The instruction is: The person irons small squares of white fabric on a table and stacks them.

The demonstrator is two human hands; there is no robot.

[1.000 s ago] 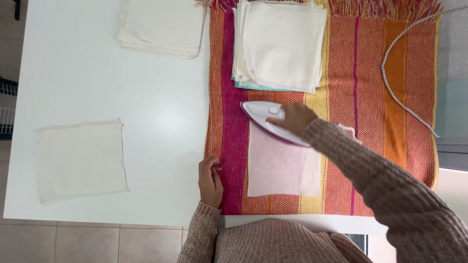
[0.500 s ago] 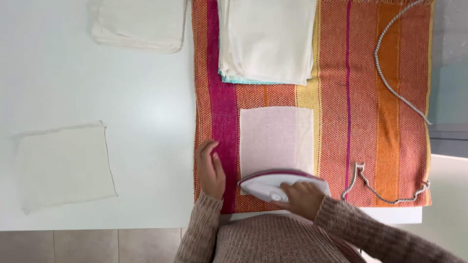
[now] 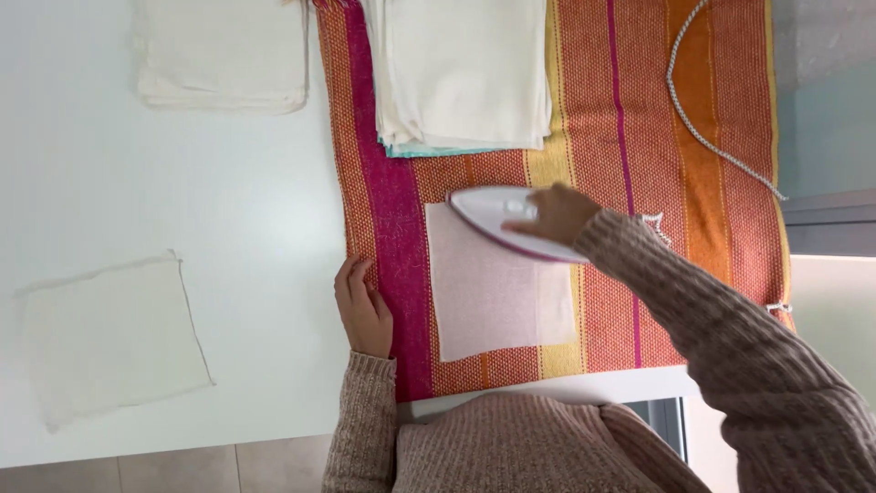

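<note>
My right hand point(image 3: 558, 212) grips the handle of a white and magenta iron point(image 3: 497, 219), which sits on the far edge of a thin square white cloth point(image 3: 493, 297). That cloth lies flat on a striped orange, yellow and magenta woven mat point(image 3: 639, 164). My left hand point(image 3: 361, 309) rests flat on the mat's left edge, beside the cloth, holding nothing. The iron's braided cord point(image 3: 707, 137) curves over the mat's right side.
A stack of folded white cloths point(image 3: 461, 73) lies on the mat's far end. Another pile of cloths point(image 3: 224, 55) sits at the far left of the white table point(image 3: 228, 210). A single flat cloth point(image 3: 109, 338) lies near the table's left front edge.
My right hand pulled the iron down to the cloth's near edge, then pushed it back up to the far edge. The left hand stayed on the mat's edge.
</note>
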